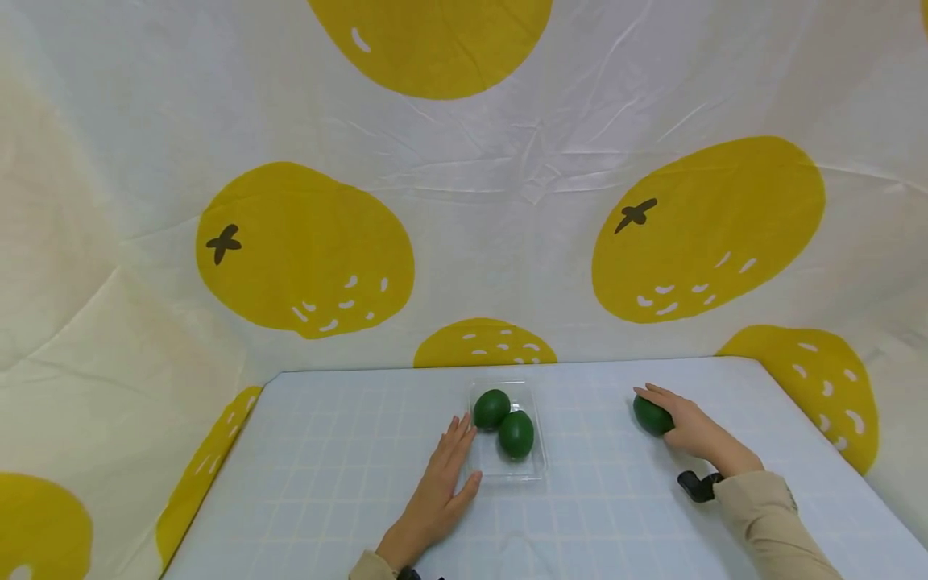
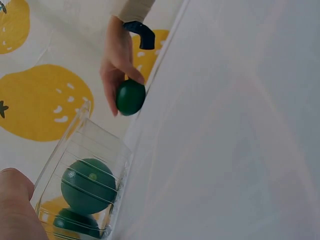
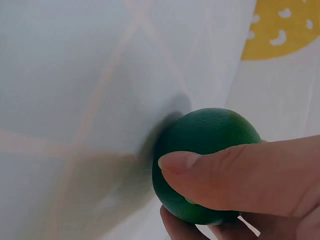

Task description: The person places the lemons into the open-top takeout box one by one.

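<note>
Head view, with both wrist views. The right hand (image 1: 692,431) curls its thumb and fingers round a dark green lime (image 1: 651,416) that rests on the light grid-patterned table (image 1: 348,475), well to the right of a clear plastic clamshell tray (image 1: 540,467). The right wrist view shows the thumb (image 3: 235,175) pressed across the fruit's near face and a finger beneath it; whether the lime has left the cloth cannot be told from this close view. The left hand (image 1: 442,487) lies flat, fingers straight and relaxed, against the tray's left wall, gripping nothing. Two more limes (image 1: 492,408) (image 1: 516,433) sit touching in the tray, one behind the other.

Judged as a grasp of the loose lime, the step is done well by keeping thumb and fingers opposed across the widest part, since the smooth round skin would likely slip from a shallow pinch. The flat left hand steadies the light tray, which would probably slide if nudged.

Open cloth lies between lime and tray, with nothing standing on it. The table's far edge runs just behind both, and its right edge lies near the right hand, so the free room is leftward and toward the person. A backdrop (image 1: 464,201) printed with yellow citrus shapes rises close behind the far edge.
</note>
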The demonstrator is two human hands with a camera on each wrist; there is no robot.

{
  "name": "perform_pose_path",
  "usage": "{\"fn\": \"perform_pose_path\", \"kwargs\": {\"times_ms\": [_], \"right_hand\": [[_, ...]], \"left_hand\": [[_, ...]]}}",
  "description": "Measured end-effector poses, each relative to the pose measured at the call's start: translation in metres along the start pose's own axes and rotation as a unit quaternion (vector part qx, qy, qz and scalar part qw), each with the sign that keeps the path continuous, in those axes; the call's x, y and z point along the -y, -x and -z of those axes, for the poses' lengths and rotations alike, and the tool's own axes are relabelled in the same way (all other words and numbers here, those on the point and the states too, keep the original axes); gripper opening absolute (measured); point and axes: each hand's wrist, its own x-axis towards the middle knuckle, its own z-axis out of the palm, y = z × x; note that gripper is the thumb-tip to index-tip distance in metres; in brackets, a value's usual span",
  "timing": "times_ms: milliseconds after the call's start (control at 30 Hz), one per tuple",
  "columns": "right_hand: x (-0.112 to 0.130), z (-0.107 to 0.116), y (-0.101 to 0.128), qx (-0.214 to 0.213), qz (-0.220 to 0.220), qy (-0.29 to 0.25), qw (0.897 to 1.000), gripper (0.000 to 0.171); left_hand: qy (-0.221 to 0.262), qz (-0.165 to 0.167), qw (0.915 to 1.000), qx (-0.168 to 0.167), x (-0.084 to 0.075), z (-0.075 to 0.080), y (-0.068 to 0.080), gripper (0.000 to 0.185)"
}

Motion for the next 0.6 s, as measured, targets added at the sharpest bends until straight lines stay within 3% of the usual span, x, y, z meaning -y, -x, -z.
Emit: {"fn": "perform_pose_path", "kwargs": {"times_ms": [333,600], "right_hand": [[0.0037,0.0020,-0.0016,-0.025,0.007,0.008,1.000,0.076],[0.0049,-0.0005,-0.0046,-0.038,-0.014,0.009,0.999,0.069]], "left_hand": [[-0.001,-0.005,1.0000,-0.002,-0.0002,-0.0006,-0.0013,0.060],[-0.005,-0.003,1.0000,0.000,0.0002,0.0003,0.0005,0.060]]}}
